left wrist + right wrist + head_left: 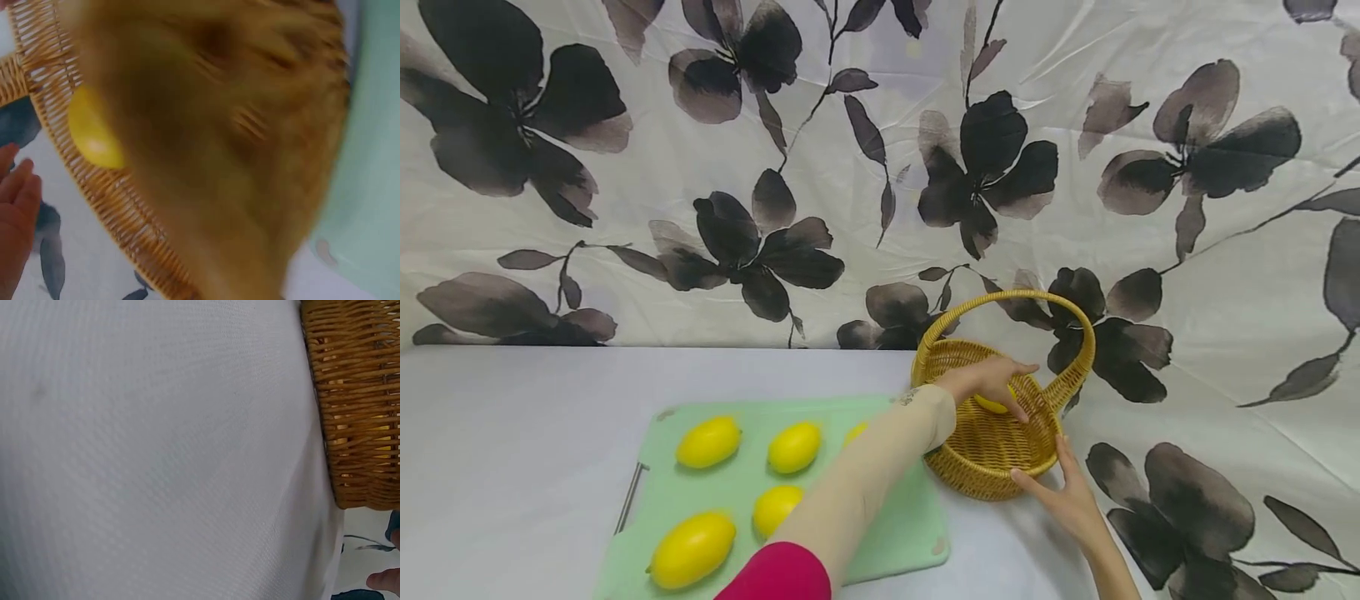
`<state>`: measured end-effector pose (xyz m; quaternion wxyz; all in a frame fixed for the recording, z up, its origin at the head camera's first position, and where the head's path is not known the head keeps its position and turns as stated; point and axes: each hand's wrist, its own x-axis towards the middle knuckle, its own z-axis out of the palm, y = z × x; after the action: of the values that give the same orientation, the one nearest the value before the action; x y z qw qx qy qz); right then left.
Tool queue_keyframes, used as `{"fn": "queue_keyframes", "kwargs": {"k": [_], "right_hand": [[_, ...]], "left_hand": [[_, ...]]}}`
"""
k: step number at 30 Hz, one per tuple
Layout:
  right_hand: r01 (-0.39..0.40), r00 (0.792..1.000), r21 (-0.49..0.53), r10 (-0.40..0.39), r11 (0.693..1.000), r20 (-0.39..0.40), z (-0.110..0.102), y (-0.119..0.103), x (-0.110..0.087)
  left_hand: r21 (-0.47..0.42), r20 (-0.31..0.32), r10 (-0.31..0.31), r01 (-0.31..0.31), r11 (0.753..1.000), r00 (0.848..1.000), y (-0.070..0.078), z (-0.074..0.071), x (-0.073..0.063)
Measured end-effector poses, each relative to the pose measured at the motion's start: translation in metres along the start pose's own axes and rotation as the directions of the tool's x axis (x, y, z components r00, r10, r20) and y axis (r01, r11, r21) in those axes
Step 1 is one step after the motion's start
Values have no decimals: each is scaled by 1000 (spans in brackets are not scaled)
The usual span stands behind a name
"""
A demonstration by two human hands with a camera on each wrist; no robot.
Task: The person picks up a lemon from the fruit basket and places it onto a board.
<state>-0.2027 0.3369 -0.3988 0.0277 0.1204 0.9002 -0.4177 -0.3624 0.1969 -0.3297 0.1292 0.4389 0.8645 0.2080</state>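
Note:
A yellow wicker basket (992, 492) with a tall arched handle stands at the table's right side. My left hand (988, 383) reaches in over its rim, fingers spread, right above a lemon (996, 404) inside. In the left wrist view that lemon (97, 137) lies by the basket wall (94, 187), partly covered by a blurred brown shape; fingers (19, 215) show at the left edge. My right hand (1071, 500) touches the basket's near right side, thumb and fingers spread apart along the outside. Only a fingertip (384, 581) shows beside the basket (356, 406) in the right wrist view.
Left of the basket lies a mint-green cutting board (715, 492) with several lemons (692, 550) on it. My left arm crosses over the board and hides part of a lemon (853, 433). A floral cloth (880, 167) hangs behind the white table (497, 467).

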Motion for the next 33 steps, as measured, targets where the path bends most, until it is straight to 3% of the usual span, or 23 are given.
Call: {"fn": "queue_keyframes", "kwargs": {"k": [6, 13, 15, 21, 24, 29, 33], "right_hand": [[37, 999, 7, -37, 999, -1, 5, -1, 2], [43, 999, 17, -43, 999, -6, 3, 0, 1], [46, 999, 21, -46, 999, -4, 4, 0, 0], [44, 999, 7, -44, 999, -15, 5, 2, -1], [42, 999, 7, -42, 999, -16, 2, 2, -2], [47, 999, 13, -47, 999, -18, -2, 2, -1], [43, 999, 28, -43, 999, -20, -3, 3, -1]], "left_hand": [[63, 40, -136, 134, 989, 990, -11, 11, 3], [78, 90, -304, 298, 951, 948, -25, 19, -2], [116, 88, -296, 286, 951, 951, -28, 20, -1], [212, 20, -164, 156, 965, 986, -31, 17, 10], [201, 25, -159, 151, 968, 987, -31, 16, 13], [97, 33, -197, 193, 976, 980, -30, 19, 14], [108, 38, -179, 174, 979, 983, -30, 24, 18]]}}
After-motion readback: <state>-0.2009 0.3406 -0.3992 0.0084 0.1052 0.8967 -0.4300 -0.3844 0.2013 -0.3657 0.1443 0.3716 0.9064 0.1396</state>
